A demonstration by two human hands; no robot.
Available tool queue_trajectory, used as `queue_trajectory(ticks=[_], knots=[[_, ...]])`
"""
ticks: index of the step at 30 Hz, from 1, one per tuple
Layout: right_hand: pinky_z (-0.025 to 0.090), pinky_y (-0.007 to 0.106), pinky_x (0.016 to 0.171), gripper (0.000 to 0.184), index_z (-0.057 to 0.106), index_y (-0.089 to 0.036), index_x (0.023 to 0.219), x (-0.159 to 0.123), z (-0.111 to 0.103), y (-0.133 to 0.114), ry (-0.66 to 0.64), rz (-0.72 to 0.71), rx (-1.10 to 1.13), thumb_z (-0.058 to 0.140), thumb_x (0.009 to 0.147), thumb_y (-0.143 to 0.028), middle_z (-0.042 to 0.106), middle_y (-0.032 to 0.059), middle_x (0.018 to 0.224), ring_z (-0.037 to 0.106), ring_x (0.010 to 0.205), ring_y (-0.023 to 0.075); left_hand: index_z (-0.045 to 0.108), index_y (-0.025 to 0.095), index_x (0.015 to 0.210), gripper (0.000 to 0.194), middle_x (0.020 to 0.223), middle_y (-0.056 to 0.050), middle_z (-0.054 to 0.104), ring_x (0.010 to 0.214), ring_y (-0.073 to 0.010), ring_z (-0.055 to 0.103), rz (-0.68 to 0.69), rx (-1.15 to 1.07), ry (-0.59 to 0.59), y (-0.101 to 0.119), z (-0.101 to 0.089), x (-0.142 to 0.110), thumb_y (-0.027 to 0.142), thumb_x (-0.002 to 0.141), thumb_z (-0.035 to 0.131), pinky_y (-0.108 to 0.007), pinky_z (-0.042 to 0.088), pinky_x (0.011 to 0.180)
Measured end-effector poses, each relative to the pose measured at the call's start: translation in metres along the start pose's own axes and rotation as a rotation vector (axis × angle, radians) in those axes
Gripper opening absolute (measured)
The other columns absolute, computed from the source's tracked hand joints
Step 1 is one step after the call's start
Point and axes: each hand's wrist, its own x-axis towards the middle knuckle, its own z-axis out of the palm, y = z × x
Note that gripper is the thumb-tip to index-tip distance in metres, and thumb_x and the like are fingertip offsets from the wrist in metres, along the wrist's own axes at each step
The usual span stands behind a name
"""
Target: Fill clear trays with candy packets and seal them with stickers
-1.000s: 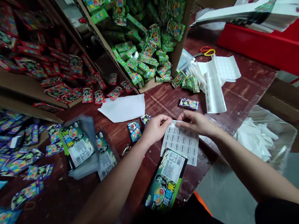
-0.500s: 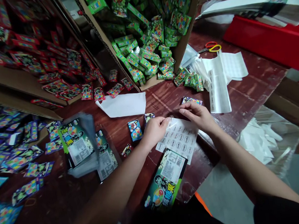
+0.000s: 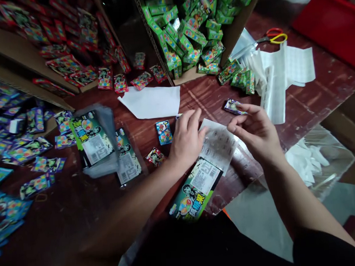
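Observation:
My left hand (image 3: 185, 140) is over the left edge of a sheet of round stickers (image 3: 218, 144), its fingers loosely spread and holding nothing I can see. To the right of the sheet, my right hand (image 3: 257, 134) has thumb and index finger pinched together; anything between them is too small to make out. Just beyond those fingers lies a small purple candy packet (image 3: 232, 106). A dark green printed pouch (image 3: 196, 190) with a white label partly covers the sheet's lower edge. Left of my left hand are a blue candy packet (image 3: 164, 132) and a red one (image 3: 155, 156).
Cartons hold green candy boxes (image 3: 186, 40) and red packets (image 3: 68, 63). Purple packets (image 3: 24, 142) are heaped at left, near stacked pouches (image 3: 95, 140). White paper (image 3: 151, 102), scissors (image 3: 270, 37) and sticker strips (image 3: 299, 65) lie beyond. A clear bag of paper scraps (image 3: 308, 161) is at right.
My left hand has let go of the sticker sheet and opened its fingers. My right hand has moved right, away from the sheet, still pinched. The whole view has shifted.

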Motion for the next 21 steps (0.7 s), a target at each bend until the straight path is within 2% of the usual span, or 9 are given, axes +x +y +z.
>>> queue_trajectory(ticks=[1, 3, 5, 6, 9, 12, 14, 18, 21], knots=[[0.057, 0.039, 0.081, 0.05, 0.05, -0.033, 0.128, -0.009, -0.001, -0.003, -0.041, 0.037, 0.027, 0.076, 0.086, -0.039, 0.063, 0.0015, 0.089, 0.065, 0.085, 0.0207, 0.061, 0.016, 0.129, 0.034, 0.132, -0.013, 0.059, 0.124, -0.0276, 0.05, 0.056, 0.045, -0.057, 0.004, -0.003, -0.011, 0.028, 0.098, 0.055, -0.042, 0.04, 0.108], [0.057, 0.038, 0.081, 0.05, 0.051, -0.033, 0.129, -0.026, 0.0, -0.009, -0.129, 0.115, 0.089, 0.076, 0.086, -0.036, 0.063, 0.001, 0.09, 0.064, 0.084, 0.0193, 0.065, 0.017, 0.123, 0.03, 0.122, -0.011, 0.063, 0.116, -0.0291, 0.052, 0.129, 0.095, -0.275, 0.009, -0.011, -0.032, 0.029, 0.096, 0.058, -0.045, 0.044, 0.104], [0.058, 0.037, 0.079, 0.05, 0.05, -0.032, 0.131, -0.042, 0.004, -0.012, -0.202, 0.191, 0.142, 0.075, 0.088, -0.034, 0.063, 0.0008, 0.092, 0.064, 0.084, 0.0182, 0.07, 0.019, 0.108, 0.019, 0.106, -0.009, 0.066, 0.108, -0.0291, 0.053, 0.104, 0.107, -0.432, 0.007, -0.023, -0.049, 0.027, 0.092, 0.062, -0.046, 0.047, 0.098], [0.058, 0.035, 0.076, 0.05, 0.049, -0.032, 0.132, -0.049, 0.008, -0.014, -0.233, 0.224, 0.158, 0.074, 0.088, -0.034, 0.063, 0.0008, 0.092, 0.063, 0.084, 0.0178, 0.071, 0.019, 0.101, 0.015, 0.102, -0.008, 0.066, 0.106, -0.0288, 0.054, 0.059, 0.097, -0.45, 0.005, -0.031, -0.056, 0.025, 0.09, 0.063, -0.046, 0.047, 0.097], [0.058, 0.034, 0.074, 0.053, 0.048, -0.032, 0.133, -0.06, 0.024, -0.022, -0.322, 0.274, 0.178, 0.075, 0.088, -0.031, 0.063, 0.0007, 0.093, 0.063, 0.084, 0.0172, 0.068, 0.021, 0.098, 0.011, 0.105, -0.006, 0.066, 0.1, -0.0241, 0.059, -0.123, -0.07, -0.416, -0.005, -0.06, -0.075, 0.023, 0.088, 0.064, -0.041, 0.05, 0.092], [0.058, 0.035, 0.081, 0.053, 0.048, -0.031, 0.134, -0.059, 0.047, -0.03, -0.432, 0.233, 0.17, 0.075, 0.088, -0.03, 0.064, 0.0004, 0.092, 0.064, 0.087, 0.0173, 0.064, 0.022, 0.105, 0.016, 0.102, -0.004, 0.069, 0.086, -0.0184, 0.065, -0.339, -0.368, -0.392, -0.013, -0.084, -0.095, 0.027, 0.09, 0.063, -0.033, 0.053, 0.078], [0.057, 0.035, 0.083, 0.052, 0.048, -0.03, 0.134, -0.055, 0.065, -0.035, -0.514, 0.191, 0.152, 0.073, 0.089, -0.031, 0.064, 0.0001, 0.092, 0.063, 0.087, 0.0172, 0.062, 0.021, 0.104, 0.017, 0.097, -0.004, 0.07, 0.082, -0.0174, 0.067, -0.437, -0.51, -0.351, -0.016, -0.092, -0.108, 0.028, 0.089, 0.064, -0.03, 0.053, 0.072], [0.055, 0.036, 0.082, 0.053, 0.047, -0.029, 0.136, -0.046, 0.092, -0.041, -0.626, 0.111, 0.077, 0.072, 0.09, -0.034, 0.064, 0.0, 0.09, 0.063, 0.085, 0.0176, 0.062, 0.019, 0.101, 0.018, 0.096, -0.004, 0.07, 0.081, -0.0166, 0.068, -0.454, -0.595, -0.262, -0.015, -0.097, -0.124, 0.026, 0.086, 0.068, -0.028, 0.053, 0.07], [0.055, 0.038, 0.084, 0.058, 0.044, -0.029, 0.14, -0.042, 0.103, -0.04, -0.645, 0.015, -0.039, 0.072, 0.09, -0.036, 0.063, 0.0009, 0.091, 0.064, 0.087, 0.0196, 0.064, 0.019, 0.102, 0.021, 0.086, -0.003, 0.069, 0.076, -0.0162, 0.066, -0.447, -0.576, -0.225, -0.013, -0.101, -0.128, 0.025, 0.084, 0.07, -0.026, 0.051, 0.066]])
